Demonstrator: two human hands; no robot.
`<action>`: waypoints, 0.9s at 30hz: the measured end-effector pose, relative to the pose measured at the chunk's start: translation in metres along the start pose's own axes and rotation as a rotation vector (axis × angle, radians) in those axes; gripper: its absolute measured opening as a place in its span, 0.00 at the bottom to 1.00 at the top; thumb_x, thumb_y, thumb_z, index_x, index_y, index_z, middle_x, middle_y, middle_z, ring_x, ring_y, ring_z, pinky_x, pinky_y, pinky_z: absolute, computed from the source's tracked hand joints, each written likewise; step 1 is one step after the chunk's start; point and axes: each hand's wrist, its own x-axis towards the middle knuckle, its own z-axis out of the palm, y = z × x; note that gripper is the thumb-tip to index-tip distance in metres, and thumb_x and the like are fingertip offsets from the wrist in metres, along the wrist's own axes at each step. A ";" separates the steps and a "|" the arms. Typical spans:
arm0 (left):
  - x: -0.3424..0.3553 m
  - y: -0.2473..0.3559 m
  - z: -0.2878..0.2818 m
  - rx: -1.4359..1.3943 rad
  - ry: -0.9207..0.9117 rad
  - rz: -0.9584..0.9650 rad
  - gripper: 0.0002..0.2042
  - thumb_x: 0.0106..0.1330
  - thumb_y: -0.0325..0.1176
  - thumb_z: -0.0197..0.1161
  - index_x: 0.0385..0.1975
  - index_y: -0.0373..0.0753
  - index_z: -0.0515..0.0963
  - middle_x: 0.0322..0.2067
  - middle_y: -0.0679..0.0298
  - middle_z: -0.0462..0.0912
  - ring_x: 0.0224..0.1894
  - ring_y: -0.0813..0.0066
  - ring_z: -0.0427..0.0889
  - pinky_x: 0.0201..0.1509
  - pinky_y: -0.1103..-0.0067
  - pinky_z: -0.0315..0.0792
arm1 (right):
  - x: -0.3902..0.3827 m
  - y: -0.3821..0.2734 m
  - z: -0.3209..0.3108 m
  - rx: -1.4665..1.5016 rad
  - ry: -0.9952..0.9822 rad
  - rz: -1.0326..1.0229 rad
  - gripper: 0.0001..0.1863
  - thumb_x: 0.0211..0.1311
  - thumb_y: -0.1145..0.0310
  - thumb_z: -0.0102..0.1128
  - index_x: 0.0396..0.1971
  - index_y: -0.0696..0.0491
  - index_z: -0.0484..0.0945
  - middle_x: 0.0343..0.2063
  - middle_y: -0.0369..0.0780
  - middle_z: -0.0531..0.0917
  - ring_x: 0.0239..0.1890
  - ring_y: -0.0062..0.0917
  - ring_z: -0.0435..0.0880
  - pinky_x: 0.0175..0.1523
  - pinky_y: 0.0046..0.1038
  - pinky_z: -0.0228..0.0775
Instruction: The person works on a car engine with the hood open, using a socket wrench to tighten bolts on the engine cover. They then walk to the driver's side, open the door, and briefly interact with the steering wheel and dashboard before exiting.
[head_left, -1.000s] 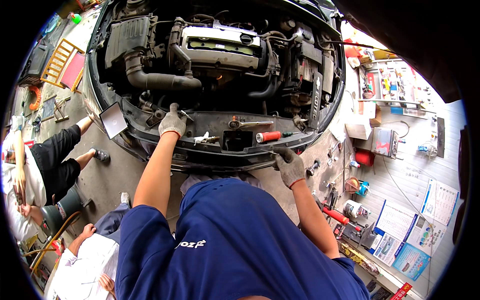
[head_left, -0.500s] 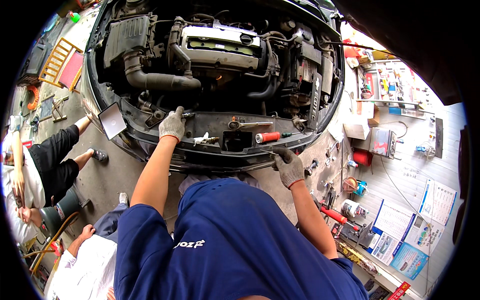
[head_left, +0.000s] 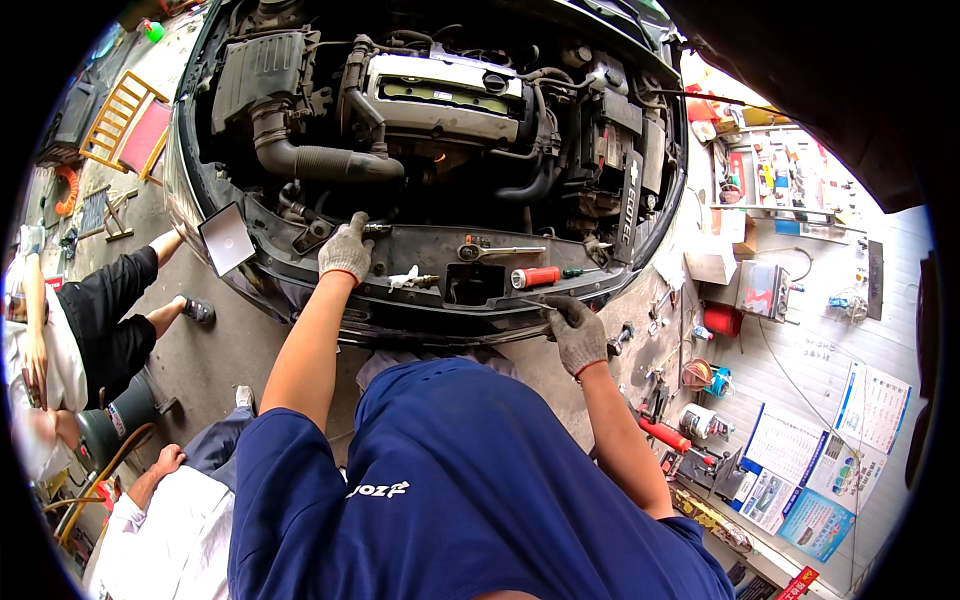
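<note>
Panel (head_left: 420,245), black and dusty, is stretching before the silver engine cover (head_left: 440,118), which is sitting toward twelve o'clock; the left hand (head_left: 345,250), gloved, is reaching over the panel's nine o'clock side, its fingers partly curled; a small metal piece (head_left: 378,229) is showing right beside them at two o'clock, though whether they are gripping it I cannot tell; the right hand (head_left: 577,335), also gloved, is hovering by the panel's front edge at four o'clock, thumb and fingers bending close together; whether they are pinching anything I cannot tell; a red flashlight (head_left: 535,277) is lying at that hand's eleven o'clock, a ratchet wrench (head_left: 505,251) beyond it; a crumpled white scrap (head_left: 405,277) is lying at the left hand's four o'clock.
</note>
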 end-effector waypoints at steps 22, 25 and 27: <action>0.076 0.147 0.085 0.103 0.376 0.298 0.05 0.70 0.36 0.68 0.40 0.45 0.83 0.43 0.54 0.79 0.46 0.52 0.84 0.48 0.58 0.77 | 0.249 -0.116 -0.026 -0.570 0.109 -0.819 0.09 0.74 0.66 0.66 0.48 0.52 0.84 0.39 0.49 0.92 0.44 0.49 0.92 0.49 0.42 0.84; 0.078 0.146 0.098 0.108 0.386 0.322 0.03 0.69 0.33 0.66 0.37 0.44 0.82 0.42 0.56 0.78 0.45 0.55 0.84 0.49 0.60 0.77 | 0.330 -0.135 0.002 -0.574 0.125 -0.905 0.09 0.74 0.64 0.66 0.48 0.51 0.84 0.39 0.48 0.92 0.44 0.49 0.91 0.50 0.43 0.84; 0.078 0.151 0.102 0.112 0.399 0.345 0.04 0.67 0.33 0.68 0.38 0.44 0.81 0.42 0.56 0.78 0.44 0.56 0.83 0.48 0.60 0.77 | 0.391 -0.138 0.018 -0.587 0.120 -0.940 0.09 0.73 0.62 0.68 0.47 0.50 0.85 0.39 0.48 0.92 0.45 0.49 0.91 0.50 0.44 0.84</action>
